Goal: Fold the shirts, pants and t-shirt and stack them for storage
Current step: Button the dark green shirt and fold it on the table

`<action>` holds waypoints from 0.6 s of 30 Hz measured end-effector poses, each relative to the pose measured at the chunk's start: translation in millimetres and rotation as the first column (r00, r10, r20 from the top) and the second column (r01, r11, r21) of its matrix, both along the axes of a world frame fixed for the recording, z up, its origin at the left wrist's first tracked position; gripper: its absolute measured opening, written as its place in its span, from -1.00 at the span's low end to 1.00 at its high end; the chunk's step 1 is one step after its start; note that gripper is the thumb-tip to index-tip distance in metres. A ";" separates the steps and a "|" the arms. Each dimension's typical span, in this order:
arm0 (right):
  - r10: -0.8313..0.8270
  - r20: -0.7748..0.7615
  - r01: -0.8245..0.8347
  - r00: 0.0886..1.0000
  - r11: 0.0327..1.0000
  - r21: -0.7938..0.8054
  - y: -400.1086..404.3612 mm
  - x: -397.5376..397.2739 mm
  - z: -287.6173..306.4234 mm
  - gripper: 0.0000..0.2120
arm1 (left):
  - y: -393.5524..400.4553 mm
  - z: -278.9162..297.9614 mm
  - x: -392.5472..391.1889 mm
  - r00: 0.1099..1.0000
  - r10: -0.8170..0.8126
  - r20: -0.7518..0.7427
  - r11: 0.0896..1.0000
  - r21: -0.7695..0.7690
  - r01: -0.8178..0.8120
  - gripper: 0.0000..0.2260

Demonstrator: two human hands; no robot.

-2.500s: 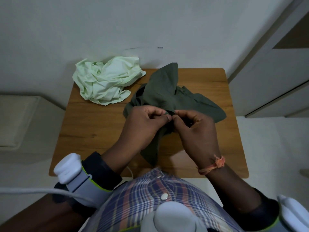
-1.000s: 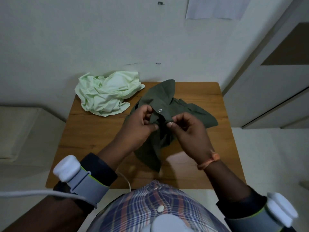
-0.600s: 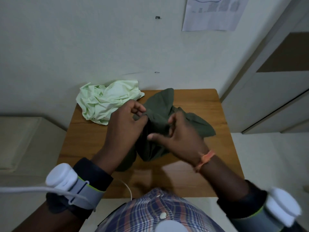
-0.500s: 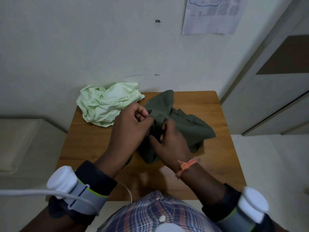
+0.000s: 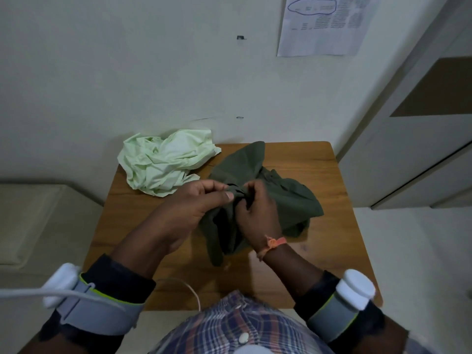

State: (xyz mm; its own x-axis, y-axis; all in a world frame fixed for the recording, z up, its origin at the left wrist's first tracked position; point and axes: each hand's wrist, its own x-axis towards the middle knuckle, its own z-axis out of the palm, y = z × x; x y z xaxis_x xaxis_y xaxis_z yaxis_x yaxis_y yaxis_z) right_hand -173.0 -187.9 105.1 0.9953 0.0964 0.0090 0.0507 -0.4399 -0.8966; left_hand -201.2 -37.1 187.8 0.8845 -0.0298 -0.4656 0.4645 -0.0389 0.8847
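A dark olive garment [image 5: 288, 200] lies bunched on the middle of the wooden table [image 5: 332, 251], partly lifted. My left hand [image 5: 196, 208] pinches a fold of it between thumb and fingers. My right hand [image 5: 255, 213] grips the same bunched edge just to the right, fingers curled into the cloth. The two hands almost touch. A crumpled pale green garment [image 5: 166, 164] sits on the table's far left corner, overhanging the edge.
The table stands against a white wall, with a printed paper sheet [image 5: 321, 24] pinned above. A beige cushioned surface [image 5: 28, 221] is at the left. A door frame and white floor lie at the right.
The hands have stayed together on the olive garment's edge, shifting their pinch along it. The garment has been drawn in and hangs less over the near side. The view has tilted up.
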 end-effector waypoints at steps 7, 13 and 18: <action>-0.034 -0.044 0.021 0.998 0.959 -0.281 -64.2 3.4 -7.0 -0.63 | 27.9 -24.4 -10.9 0.986 -0.066 0.152 0.680 0.730 -0.067 -0.93; 0.374 -0.144 -0.396 0.916 0.790 -0.468 -102.9 -28.0 15.8 -0.91 | 42.7 -43.4 -24.7 0.985 -0.003 0.171 0.592 0.794 -0.136 -0.89; 0.414 -0.114 -0.423 0.903 0.814 -0.398 -99.4 -51.7 32.7 -0.79 | 28.7 -23.3 -46.5 0.972 0.227 0.056 0.895 0.381 -0.232 -0.86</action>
